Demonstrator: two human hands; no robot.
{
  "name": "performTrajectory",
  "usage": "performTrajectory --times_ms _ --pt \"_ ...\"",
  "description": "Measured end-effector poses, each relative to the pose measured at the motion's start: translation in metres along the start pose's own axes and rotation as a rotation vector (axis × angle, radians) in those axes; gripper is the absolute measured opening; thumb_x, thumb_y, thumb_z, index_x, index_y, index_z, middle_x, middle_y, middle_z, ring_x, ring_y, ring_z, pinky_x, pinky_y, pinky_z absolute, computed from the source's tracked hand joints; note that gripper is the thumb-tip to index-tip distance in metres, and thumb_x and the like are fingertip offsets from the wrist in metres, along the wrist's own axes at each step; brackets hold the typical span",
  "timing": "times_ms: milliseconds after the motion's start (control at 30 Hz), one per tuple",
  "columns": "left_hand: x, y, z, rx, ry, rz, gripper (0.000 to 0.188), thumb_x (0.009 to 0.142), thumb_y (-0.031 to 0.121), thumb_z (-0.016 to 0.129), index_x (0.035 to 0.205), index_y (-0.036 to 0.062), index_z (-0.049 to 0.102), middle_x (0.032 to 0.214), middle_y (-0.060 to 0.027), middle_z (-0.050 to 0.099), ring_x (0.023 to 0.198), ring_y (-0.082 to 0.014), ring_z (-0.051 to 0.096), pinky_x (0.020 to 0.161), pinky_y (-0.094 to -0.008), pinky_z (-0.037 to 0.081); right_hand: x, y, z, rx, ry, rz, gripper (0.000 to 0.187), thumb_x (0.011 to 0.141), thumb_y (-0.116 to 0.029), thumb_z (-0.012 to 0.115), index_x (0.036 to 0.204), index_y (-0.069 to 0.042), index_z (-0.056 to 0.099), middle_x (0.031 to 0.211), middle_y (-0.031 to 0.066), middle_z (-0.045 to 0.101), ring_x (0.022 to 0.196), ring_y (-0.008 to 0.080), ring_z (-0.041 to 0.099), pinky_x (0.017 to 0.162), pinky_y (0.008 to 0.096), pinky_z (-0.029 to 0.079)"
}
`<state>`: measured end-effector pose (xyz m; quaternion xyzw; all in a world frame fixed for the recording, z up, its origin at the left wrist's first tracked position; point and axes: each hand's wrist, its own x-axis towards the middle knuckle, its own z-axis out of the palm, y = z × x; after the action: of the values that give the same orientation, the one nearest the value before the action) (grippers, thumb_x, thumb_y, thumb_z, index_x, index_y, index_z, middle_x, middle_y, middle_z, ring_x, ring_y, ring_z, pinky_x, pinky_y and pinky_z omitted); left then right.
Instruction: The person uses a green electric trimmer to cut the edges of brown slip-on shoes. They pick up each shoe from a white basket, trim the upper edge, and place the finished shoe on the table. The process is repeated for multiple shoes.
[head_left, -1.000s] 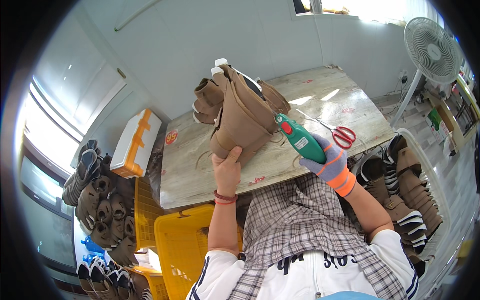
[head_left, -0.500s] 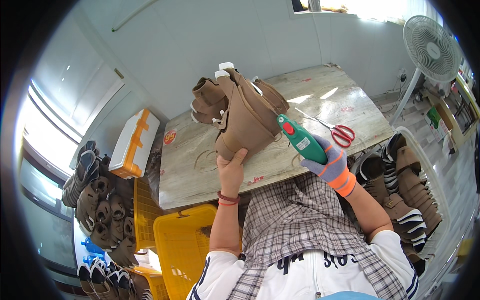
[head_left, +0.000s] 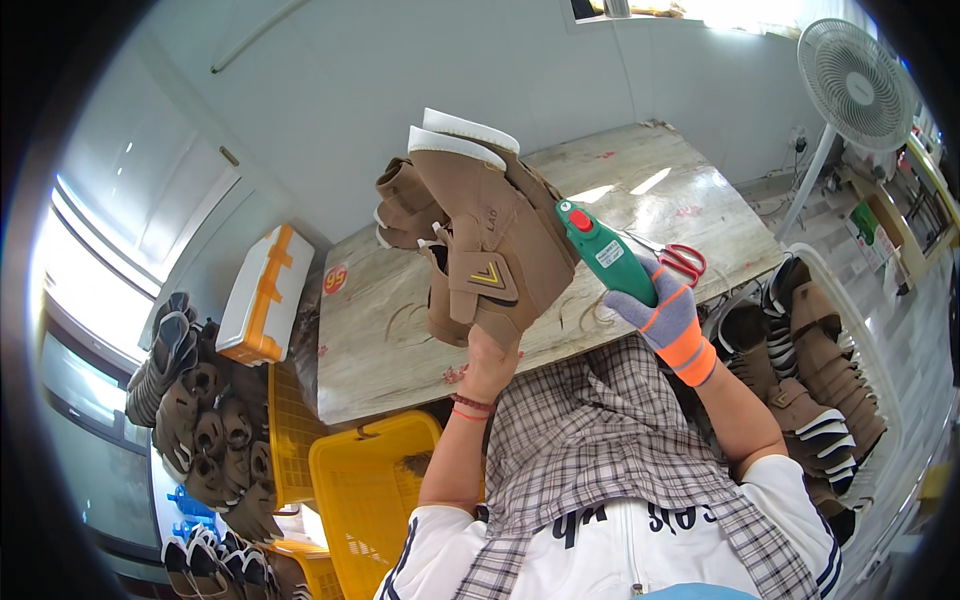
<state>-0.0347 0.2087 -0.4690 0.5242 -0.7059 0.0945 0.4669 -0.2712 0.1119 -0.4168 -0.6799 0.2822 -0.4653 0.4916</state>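
Observation:
My bare left hand (head_left: 488, 362) grips brown shoe uppers (head_left: 480, 225) from below and holds them up over the table. They have white top edges and a strap with a yellow mark; most of my left fingers are hidden behind them. My right hand (head_left: 652, 318), in a grey and orange glove, is closed around a green handheld power tool (head_left: 607, 252) with a red button. The tool's front end is at the right edge of the uppers, and its tip is hidden. Another brown upper (head_left: 408, 215) lies behind on the table.
Red-handled scissors (head_left: 684, 262) lie on the worn table (head_left: 390, 385), right of the tool. Yellow baskets (head_left: 340, 500) and piled uppers (head_left: 215, 420) stand at left, with a white and orange box (head_left: 262, 300). A white basket (head_left: 880, 340) of uppers and a fan (head_left: 858, 85) are at right.
My left hand has turned the uppers, so the strap side and white edges now face me. That hand has moved slightly right and down. The tool stays beside the uppers' right edge.

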Motion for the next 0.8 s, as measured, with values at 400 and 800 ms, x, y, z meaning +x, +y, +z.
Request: performTrajectory --times_ms 400,800 --pt "-0.013 -0.040 -0.076 0.596 0.135 -0.169 0.023 0.077 0.005 0.062 0.099 -0.0009 0.064 0.109 -0.0224 0.055 0.105 -0.0406 0.050 0.090 -0.0461 0.039 0.001 0.045 -0.033 -0.221 0.100 0.037 0.052 0.073 -0.028 0.078 0.112 0.000 0.057 0.081 0.0050 0.065 0.069 0.0090 0.059 0.062 0.0243 0.049" --pt "0.030 -0.062 -0.162 0.578 0.178 -0.846 0.020 0.089 0.014 0.057 0.082 -0.0035 0.060 0.086 -0.0190 0.062 0.076 -0.0259 0.062 0.068 -0.0375 0.048 -0.012 0.059 -0.037 -0.600 0.027 -0.055 0.058 0.068 -0.031 0.079 0.116 -0.005 0.058 0.085 0.0133 0.067 0.073 0.0238 0.067 0.066 0.0310 0.052"
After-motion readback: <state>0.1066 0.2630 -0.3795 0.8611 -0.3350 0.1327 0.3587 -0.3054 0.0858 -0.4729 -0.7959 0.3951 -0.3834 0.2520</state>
